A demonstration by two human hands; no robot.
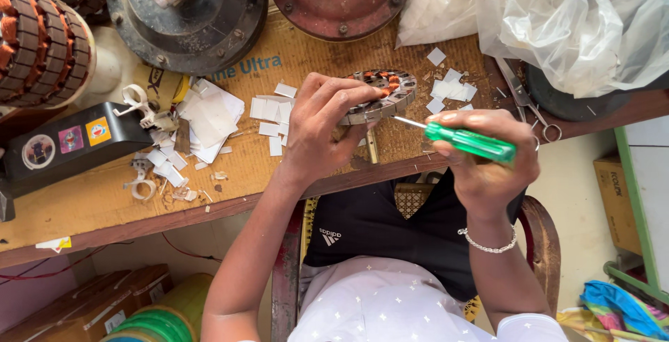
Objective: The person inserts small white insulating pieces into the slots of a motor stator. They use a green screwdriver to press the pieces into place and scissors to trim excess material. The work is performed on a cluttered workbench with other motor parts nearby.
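Observation:
My left hand grips a round metal stator with copper windings, holding it tilted on edge over the wooden bench. My right hand is closed around a green-handled screwdriver. Its thin metal shaft points left, and the tip touches the stator's rim. Small white paper slips lie just behind the stator.
More white paper pieces and tape scraps litter the bench left of my hands. Dark round motor housings and a large wound stator stand at the back. Clear plastic bags and scissors lie at the right.

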